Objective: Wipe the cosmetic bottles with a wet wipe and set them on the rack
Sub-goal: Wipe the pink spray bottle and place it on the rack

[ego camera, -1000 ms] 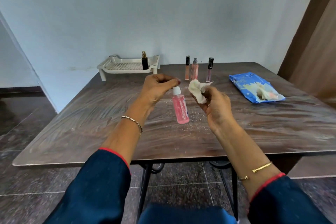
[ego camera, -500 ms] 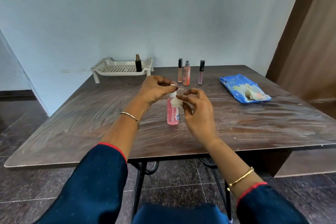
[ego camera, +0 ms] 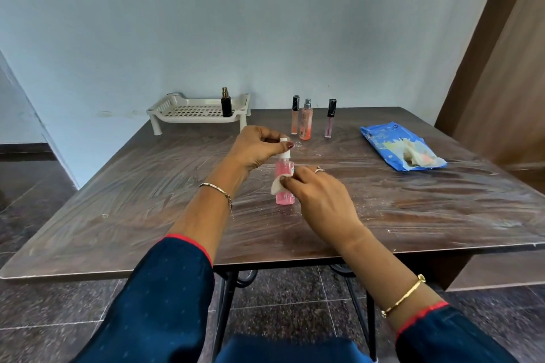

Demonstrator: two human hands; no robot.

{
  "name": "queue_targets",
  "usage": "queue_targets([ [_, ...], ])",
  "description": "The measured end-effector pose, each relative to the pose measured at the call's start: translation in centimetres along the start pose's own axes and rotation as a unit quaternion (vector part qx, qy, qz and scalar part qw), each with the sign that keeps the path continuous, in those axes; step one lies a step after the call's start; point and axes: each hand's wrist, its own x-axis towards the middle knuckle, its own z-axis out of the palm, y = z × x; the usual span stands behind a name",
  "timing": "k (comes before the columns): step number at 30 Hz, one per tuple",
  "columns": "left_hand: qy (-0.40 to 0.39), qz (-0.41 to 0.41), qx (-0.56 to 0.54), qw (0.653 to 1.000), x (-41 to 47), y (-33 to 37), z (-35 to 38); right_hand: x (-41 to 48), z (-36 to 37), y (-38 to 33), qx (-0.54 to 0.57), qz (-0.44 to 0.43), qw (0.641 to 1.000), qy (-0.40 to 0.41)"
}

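a pale blue-grey wall (ego camera: 265,23) stands behind a dark wood-grain desk (ego camera: 147,200) whose top shows glossy streaks. a brown wooden panel (ego camera: 507,82) rises at the right. dark speckled floor tiles (ego camera: 44,318) lie below, around black metal desk legs (ego camera: 225,303).

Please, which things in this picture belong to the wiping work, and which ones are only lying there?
In the job:
pink spray bottle, held by the left hand
wet wipe in the right hand
rack with black perfume bottle
peach gloss tube, orange spray bottle, pink gloss tube, waiting
wipe pack

Only there:
table
wooden door
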Motion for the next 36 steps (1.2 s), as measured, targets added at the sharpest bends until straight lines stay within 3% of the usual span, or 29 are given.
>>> queue_targets([
  [9,0.023,-0.027,0.019,0.999,0.6,-0.5,-0.6,-0.9,-0.4,-0.6,-0.025,-0.048,0.991,-0.123],
  [17,0.009,-0.018,0.02,1.0,0.5,-0.3,-0.7,1.5,0.5,0.9,0.037,0.003,0.999,-0.04],
  [25,-0.001,0.003,0.014,1.0,0.0,0.4,0.3,2.5,0.8,1.7,0.029,0.047,0.998,0.014],
  [30,0.019,-0.004,0.037,0.999,0.4,0.3,0.5,-0.1,0.0,0.6,0.007,-0.013,0.999,-0.046],
  [36,0.037,-0.008,0.059,0.998,0.8,0.1,0.9,-0.2,-0.1,0.2,0.054,0.021,0.992,-0.109],
])
